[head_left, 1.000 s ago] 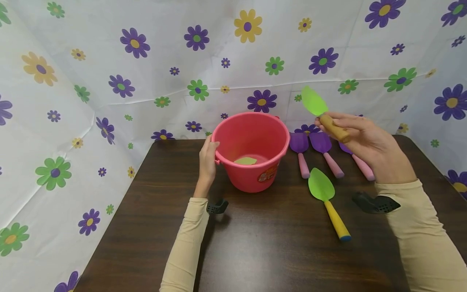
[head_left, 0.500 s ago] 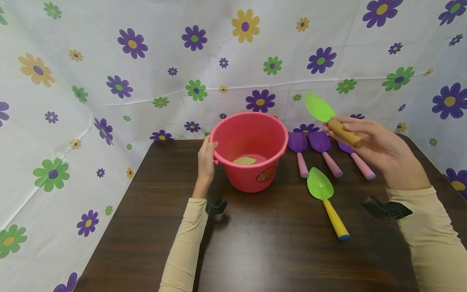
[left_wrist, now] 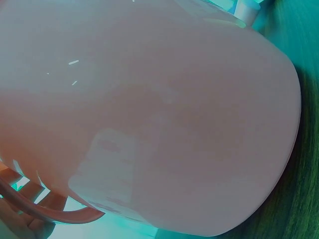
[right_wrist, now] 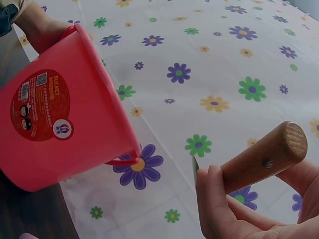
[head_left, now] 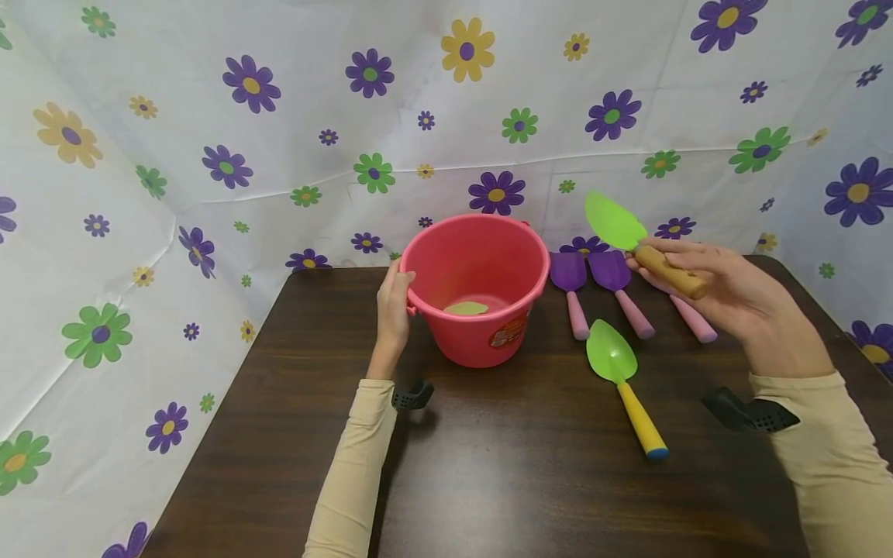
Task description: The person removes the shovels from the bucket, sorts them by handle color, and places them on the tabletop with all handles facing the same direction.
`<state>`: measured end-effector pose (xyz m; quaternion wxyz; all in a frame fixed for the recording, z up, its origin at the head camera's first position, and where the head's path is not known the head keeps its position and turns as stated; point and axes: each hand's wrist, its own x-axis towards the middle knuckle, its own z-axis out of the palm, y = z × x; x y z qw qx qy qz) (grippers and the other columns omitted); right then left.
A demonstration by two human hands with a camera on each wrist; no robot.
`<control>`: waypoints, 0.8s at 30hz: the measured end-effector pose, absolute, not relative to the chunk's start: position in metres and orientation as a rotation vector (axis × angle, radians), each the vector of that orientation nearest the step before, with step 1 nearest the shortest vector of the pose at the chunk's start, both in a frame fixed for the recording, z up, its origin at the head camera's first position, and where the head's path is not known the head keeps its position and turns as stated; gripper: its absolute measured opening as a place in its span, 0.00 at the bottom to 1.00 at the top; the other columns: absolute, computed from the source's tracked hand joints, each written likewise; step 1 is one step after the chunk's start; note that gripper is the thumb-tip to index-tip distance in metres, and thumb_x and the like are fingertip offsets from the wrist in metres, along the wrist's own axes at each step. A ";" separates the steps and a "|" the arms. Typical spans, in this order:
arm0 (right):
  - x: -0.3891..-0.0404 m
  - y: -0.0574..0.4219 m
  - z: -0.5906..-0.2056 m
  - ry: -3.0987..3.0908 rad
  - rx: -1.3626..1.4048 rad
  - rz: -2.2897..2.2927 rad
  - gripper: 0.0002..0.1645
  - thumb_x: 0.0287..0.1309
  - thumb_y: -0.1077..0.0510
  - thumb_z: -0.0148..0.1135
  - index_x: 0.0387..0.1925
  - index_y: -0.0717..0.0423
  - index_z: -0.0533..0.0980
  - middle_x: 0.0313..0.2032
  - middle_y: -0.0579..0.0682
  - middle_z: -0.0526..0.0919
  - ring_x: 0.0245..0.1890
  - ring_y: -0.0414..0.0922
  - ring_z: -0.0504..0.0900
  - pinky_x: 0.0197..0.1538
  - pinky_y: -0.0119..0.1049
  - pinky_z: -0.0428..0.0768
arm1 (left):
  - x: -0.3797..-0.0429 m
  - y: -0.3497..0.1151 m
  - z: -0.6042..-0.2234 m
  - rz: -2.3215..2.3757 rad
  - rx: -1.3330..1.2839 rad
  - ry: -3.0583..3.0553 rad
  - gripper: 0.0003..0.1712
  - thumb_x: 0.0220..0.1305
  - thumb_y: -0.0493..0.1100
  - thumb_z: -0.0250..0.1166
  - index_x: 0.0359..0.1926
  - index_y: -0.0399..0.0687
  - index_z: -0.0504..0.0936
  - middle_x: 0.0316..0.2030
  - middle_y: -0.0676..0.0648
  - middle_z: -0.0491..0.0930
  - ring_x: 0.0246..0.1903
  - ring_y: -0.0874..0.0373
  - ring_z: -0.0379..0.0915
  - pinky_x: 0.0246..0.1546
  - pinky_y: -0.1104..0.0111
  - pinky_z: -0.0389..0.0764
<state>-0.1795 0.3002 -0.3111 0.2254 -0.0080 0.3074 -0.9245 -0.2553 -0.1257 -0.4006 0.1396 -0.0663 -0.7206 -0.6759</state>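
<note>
My left hand (head_left: 394,310) grips the left side of a pink bucket (head_left: 469,341), thumb over the rim. In the left wrist view, its fingers show beside the bucket's curved carrying handle (left_wrist: 65,216). A pale green, leaf-shaped piece (head_left: 466,308) lies at the bottom inside the bucket. To the right, my right hand (head_left: 746,302) holds a garden trowel (head_left: 617,223) in the air, with a bright green blade and a wooden handle (right_wrist: 264,159). The right wrist view shows its fingers pinching that handle, the blade mostly hidden behind them.
On the dark wooden table (head_left: 502,480) lies a green trowel with a yellow handle (head_left: 628,387). Behind it are purple shovels with pink handles (head_left: 577,316), one partly covered by my right hand. A flowered white sheet (head_left: 293,139) hangs behind the table.
My right hand has moved right and a little down with the wooden-handled trowel. The left hand and the bucket have stayed in place.
</note>
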 end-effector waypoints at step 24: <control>-0.165 0.323 -0.341 0.785 -0.082 -2.471 0.28 0.80 0.67 0.32 0.62 0.66 0.79 0.58 0.63 0.82 0.59 0.58 0.82 0.62 0.43 0.77 | -0.256 -0.127 -0.401 -1.939 -0.204 -2.083 0.30 0.68 0.49 0.51 0.67 0.43 0.76 0.24 0.43 0.70 0.18 0.62 0.63 0.21 0.74 0.69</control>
